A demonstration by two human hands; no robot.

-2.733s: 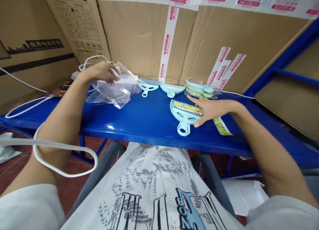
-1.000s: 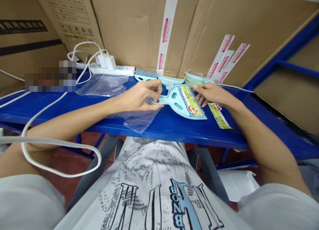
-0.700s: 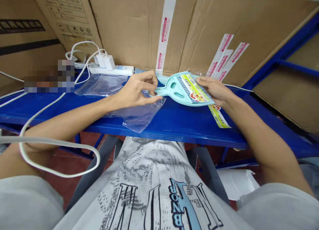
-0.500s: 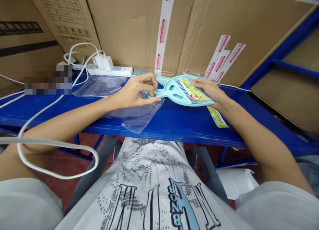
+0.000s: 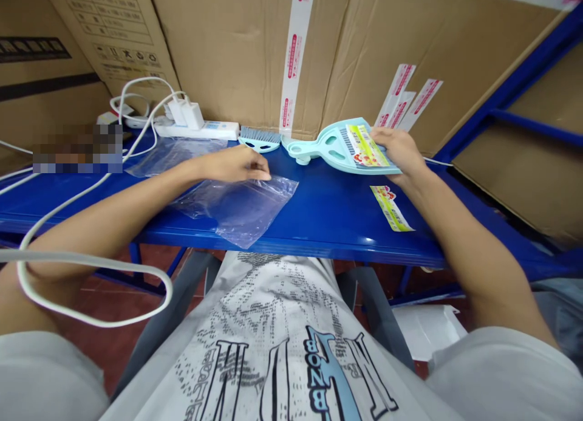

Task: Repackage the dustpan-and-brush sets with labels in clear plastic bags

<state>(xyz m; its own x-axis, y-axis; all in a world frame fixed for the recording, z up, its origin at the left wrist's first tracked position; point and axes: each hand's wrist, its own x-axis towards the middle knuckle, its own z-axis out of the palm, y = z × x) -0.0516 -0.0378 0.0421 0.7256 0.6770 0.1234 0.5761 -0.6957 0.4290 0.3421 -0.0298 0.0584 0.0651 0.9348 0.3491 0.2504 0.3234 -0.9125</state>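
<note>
My right hand [image 5: 397, 150] is closed on the wide end of a light-blue dustpan [image 5: 330, 146], at its right edge. The pan has two oval holes, a dark ribbed band and a yellow-green label card [image 5: 367, 146] on its face. Its handle points left, toward a small brush [image 5: 259, 143] with grey bristles that lies at the back of the table. My left hand [image 5: 239, 164] has curled fingers, with the tips at the upper edge of a clear plastic bag [image 5: 248, 211]. The hand hides part of that bag.
A second yellow-green card [image 5: 392, 208] lies on the blue table [image 5: 328, 220]. Behind my left hand are another clear bag [image 5: 177, 157] and a white power strip [image 5: 218, 130] with plugs. A white cable [image 5: 68, 208] loops over my left arm. Cardboard [image 5: 228, 56] stands along the back.
My left hand has let go of the dustpan handle and moved left and down to the bag. My right hand has moved the dustpan right and back, uncovering the brush and the loose card.
</note>
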